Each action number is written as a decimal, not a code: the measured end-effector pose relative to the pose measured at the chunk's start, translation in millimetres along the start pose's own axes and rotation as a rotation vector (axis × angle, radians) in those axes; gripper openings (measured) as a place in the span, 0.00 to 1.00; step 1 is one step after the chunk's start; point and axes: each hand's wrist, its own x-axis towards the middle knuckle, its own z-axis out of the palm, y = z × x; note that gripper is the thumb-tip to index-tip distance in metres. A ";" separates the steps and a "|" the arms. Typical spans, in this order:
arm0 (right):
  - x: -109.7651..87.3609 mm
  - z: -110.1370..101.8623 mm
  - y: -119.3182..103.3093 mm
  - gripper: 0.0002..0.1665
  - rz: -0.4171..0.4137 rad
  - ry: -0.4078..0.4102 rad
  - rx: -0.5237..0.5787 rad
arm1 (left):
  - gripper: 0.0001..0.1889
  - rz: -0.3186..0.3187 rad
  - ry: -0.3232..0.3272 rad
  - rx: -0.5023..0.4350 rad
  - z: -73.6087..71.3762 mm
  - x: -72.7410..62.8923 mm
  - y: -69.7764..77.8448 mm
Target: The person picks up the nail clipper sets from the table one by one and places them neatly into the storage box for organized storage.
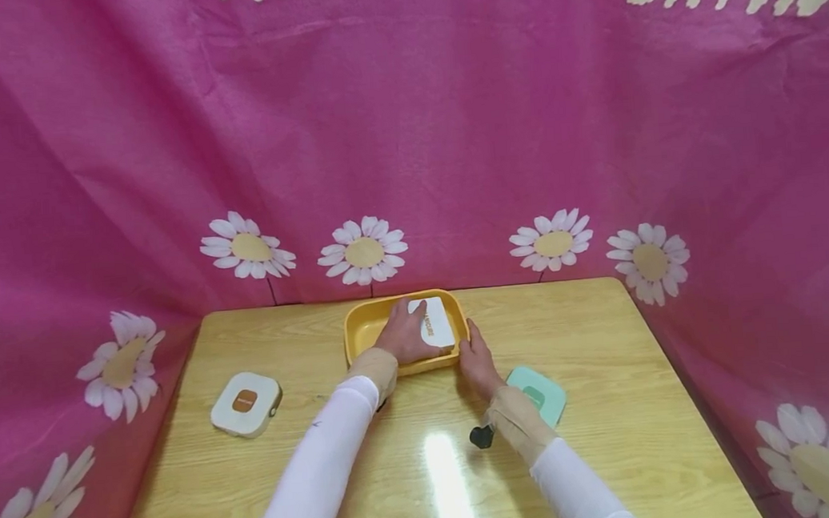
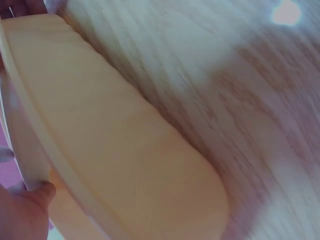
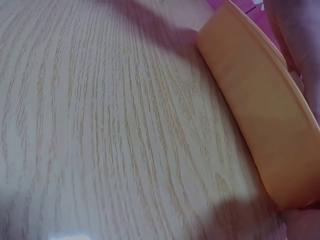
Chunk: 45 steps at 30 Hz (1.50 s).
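My left hand (image 1: 406,338) grips the white box (image 1: 437,323) inside the yellow tray (image 1: 366,367), toward its right end, and my right hand (image 1: 476,359) holds the tray itself at that same end. I judge the step in hand to be placing or adjusting the box while I steady the tray; I cannot tell whether the box sits fully on the tray's floor. The next move, I'd say, calls for a level left hand and a firm right one, so the tray doesn't skid. Well to the left of the tray lies a white case (image 1: 232,418) with a brown label; nearer, to its right and closer to me, a mint-green case (image 1: 550,398) is partly hidden by my forearm. The wood-grained table (image 1: 186,500) shows a bright reflection in front of the tray, and a pink curtain (image 1: 450,144) printed with daisies hangs behind it.
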 end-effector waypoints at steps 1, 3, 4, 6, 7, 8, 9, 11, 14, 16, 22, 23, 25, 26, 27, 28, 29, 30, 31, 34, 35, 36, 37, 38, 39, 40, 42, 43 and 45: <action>0.2 0.7 -0.6 0.36 -0.004 0.000 0.001 | 0.60 -0.004 -0.004 -0.007 0.1 1.1 1.0; 0.1 3.0 -2.1 0.36 -0.010 -0.006 0.001 | 0.60 -0.012 -0.015 0.002 0.8 3.0 1.8; 0.1 4.4 -2.8 0.35 -0.008 -0.011 -0.007 | 0.59 -0.014 -0.019 0.007 1.2 3.5 1.8; -0.5 7.1 -3.3 0.35 -0.004 -0.021 -0.026 | 0.59 -0.021 -0.026 0.010 2.0 3.8 1.1; -0.8 8.4 -3.3 0.35 -0.005 -0.026 -0.034 | 0.59 -0.025 -0.032 0.012 2.2 3.5 0.6; -1.4 9.4 -3.4 0.34 -0.011 -0.029 -0.034 | 0.58 -0.029 -0.036 0.012 2.5 3.1 0.3; -1.9 10.1 -3.2 0.34 -0.014 -0.031 -0.036 | 0.58 -0.031 -0.040 0.006 2.5 2.7 0.4; -3.1 10.7 -2.6 0.34 -0.027 -0.034 -0.036 | 0.57 -0.026 -0.033 0.005 4.2 1.9 0.6; -5.1 10.2 -2.6 0.34 -0.039 -0.037 -0.037 | 0.56 -0.025 -0.026 0.002 7.8 2.2 1.8; -6.3 9.9 -3.0 0.34 -0.045 -0.032 -0.039 | 0.56 -0.026 -0.022 0.000 11.2 3.3 1.9; -7.8 11.1 -2.9 0.33 -0.079 0.003 -0.042 | 0.54 -0.041 -0.064 -0.002 14.0 4.3 1.7; -7.9 11.3 -2.6 0.32 -0.085 0.005 -0.044 | 0.54 -0.044 -0.073 0.000 13.5 3.8 2.1; -8.3 11.6 -1.8 0.32 -0.098 0.010 -0.044 | 0.54 -0.045 -0.090 0.006 11.8 2.9 3.4; -8.5 11.5 -1.4 0.32 -0.101 0.013 -0.045 | 0.54 -0.044 -0.096 0.009 11.0 2.4 4.3; -8.3 11.5 -0.5 0.31 -0.102 0.012 -0.044 | 0.53 -0.041 -0.100 0.011 10.1 2.0 5.3; -8.4 11.1 -0.2 0.31 -0.103 0.012 -0.047 | 0.53 -0.037 -0.106 0.021 9.4 1.9 6.4; -8.5 10.6 0.1 0.31 -0.101 0.014 -0.049 | 0.53 -0.031 -0.109 0.028 8.8 1.9 7.6; -8.6 10.1 0.4 0.31 -0.096 0.013 -0.048 | 0.53 -0.025 -0.111 0.034 8.3 1.9 8.7; -8.9 9.4 0.6 0.31 -0.093 0.013 -0.049 | 0.53 -0.021 -0.112 0.039 8.1 2.1 9.9; -10.1 7.4 0.5 0.31 -0.087 0.011 -0.053 | 0.53 -0.014 -0.121 0.049 8.2 3.4 12.5; -10.5 6.8 0.5 0.31 -0.084 0.013 -0.053 | 0.53 -0.012 -0.123 0.048 8.4 4.0 13.2; -10.7 6.1 0.6 0.31 -0.083 0.013 -0.054 | 0.53 -0.011 -0.131 0.053 8.6 4.6 13.8; -10.6 5.4 0.7 0.31 -0.086 0.015 -0.058 | 0.53 -0.004 -0.135 0.060 9.1 5.4 14.2; -10.4 4.8 0.7 0.30 -0.087 0.019 -0.061 | 0.52 0.007 -0.139 0.069 9.2 6.3 14.5; -10.0 4.0 0.8 0.30 -0.088 0.021 -0.063 | 0.51 0.019 -0.142 0.082 9.4 7.3 14.8; -9.5 3.3 0.9 0.30 -0.089 0.023 -0.066 | 0.50 0.036 -0.140 0.092 9.5 8.1 15.1; -8.3 2.0 1.4 0.30 -0.091 0.026 -0.071 | 0.48 0.064 -0.136 0.105 9.4 9.5 15.6; -7.6 1.3 1.7 0.30 -0.090 0.026 -0.070 | 0.47 0.078 -0.132 0.113 9.5 10.1 15.7; -7.0 0.3 2.6 0.30 -0.081 0.026 -0.068 | 0.45 0.089 -0.132 0.111 9.4 10.1 16.6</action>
